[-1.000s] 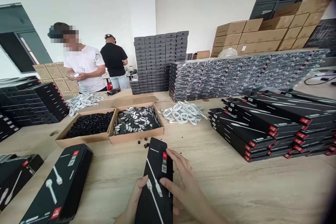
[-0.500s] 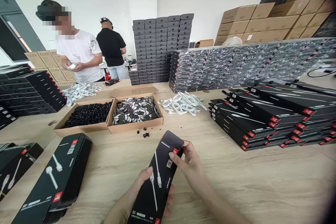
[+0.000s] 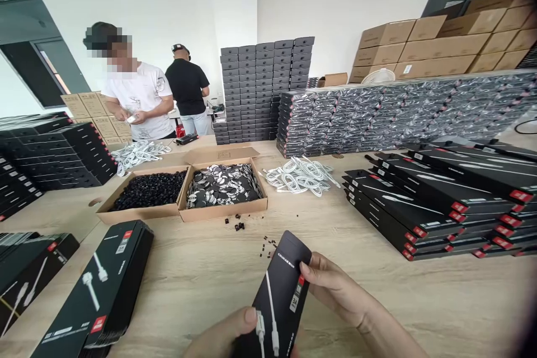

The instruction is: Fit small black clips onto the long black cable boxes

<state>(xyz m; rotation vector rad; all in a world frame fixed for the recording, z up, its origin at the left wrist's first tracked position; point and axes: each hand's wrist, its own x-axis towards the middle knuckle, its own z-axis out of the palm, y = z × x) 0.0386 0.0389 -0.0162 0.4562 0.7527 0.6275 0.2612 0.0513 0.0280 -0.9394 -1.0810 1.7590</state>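
Both of my hands hold a flat black cable box (image 3: 286, 285) tilted over the table, its printed face with white cable pictures turned up. My left hand (image 3: 229, 334) grips its lower left side, thumb lying on the front; the fingers are hidden beneath. Near the upper right edge, my right hand (image 3: 335, 285) pinches the box with the thumb on the front. The bottom of the box runs out of view. Tiny dark bits (image 3: 267, 247) lie on the wood beside its upper left edge, and a few small black pieces (image 3: 239, 226) sit farther back.
Flat box stacks stand at left (image 3: 96, 285) and right (image 3: 398, 207). Behind are a carton of black pieces (image 3: 104, 215), a carton of round black-and-white pieces (image 3: 222, 211), white cables (image 3: 300, 176) and a wrapped box wall (image 3: 356, 117). Two people (image 3: 142, 92) (image 3: 187, 86) stand beyond.
The box has come nearer and lower in view, shifting right, with both hands still on it. Tiny dark bits now show beside its upper end. My view has tilted up slightly.
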